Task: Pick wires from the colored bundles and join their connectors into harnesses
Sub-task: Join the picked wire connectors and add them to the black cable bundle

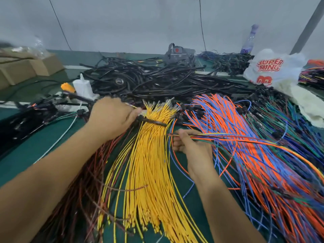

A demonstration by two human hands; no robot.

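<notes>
You are working at the far end of the yellow bundle, which is lying fanned across the green tabletop with its terminal tips pointing away from you and a dark tie cinching it near those tips. Your left hand is reaching over that end, its fingers curled and pinching what appears to be a single yellow wire just beyond the tie. Your right hand is gripping a small gathered set of wires, orange, yellow, green and red among them, trailing off to the right over the orange and blue bundle.

Observations for the step in hand:

- Judged from the grip, you are drawing one yellow wire out. Pulling along the wire's own line, away from the tie, should be keeping neighbours from dragging out with it.
- Pinching the insulation and not the metal terminal is advisable; the tips look thin and easily bent.
- The right hand's set is crossing loose strands; keeping it lifted should be preventing snags.
- The red-brown bundle is lying just beside the yellow one, partly under your left forearm; strays there could be catching.
- No connector housings can be made out clearly in either hand.
</notes>
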